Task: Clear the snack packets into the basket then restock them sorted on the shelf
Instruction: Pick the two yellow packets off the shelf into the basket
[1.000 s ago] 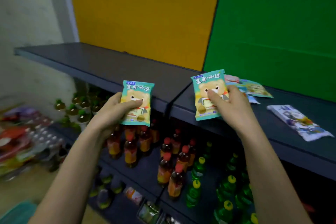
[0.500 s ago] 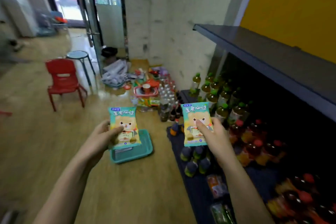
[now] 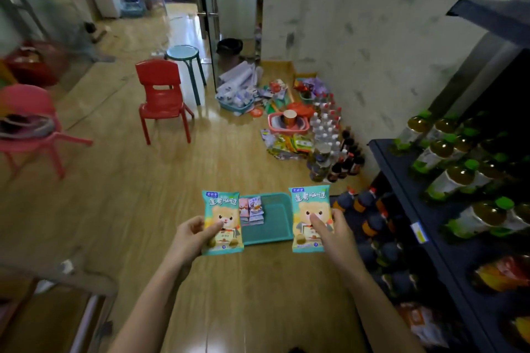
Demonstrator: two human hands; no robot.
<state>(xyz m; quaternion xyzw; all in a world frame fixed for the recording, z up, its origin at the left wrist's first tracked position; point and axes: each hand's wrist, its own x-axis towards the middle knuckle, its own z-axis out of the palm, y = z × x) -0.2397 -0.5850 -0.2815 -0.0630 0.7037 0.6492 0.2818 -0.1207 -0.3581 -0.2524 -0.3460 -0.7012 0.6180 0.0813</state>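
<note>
- The left hand [image 3: 189,238] grasps one teal bear packet [image 3: 222,222], upright, above the floor.
- The right hand [image 3: 335,233] pinches a second bear packet [image 3: 309,218].
- The teal basket [image 3: 275,223] lies between them on the floor, with small packets [image 3: 251,210] inside.

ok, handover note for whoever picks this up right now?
Left hand holds one bear snack packet upright. Right hand holds a matching packet.
Both packets flank the teal basket on the floor, beside the drinks shelf.
Done: a few small packets lie in the basket's left side.
Left: drop these two in, check the top shelf (out of view) for more, then restock sorted.
</note>
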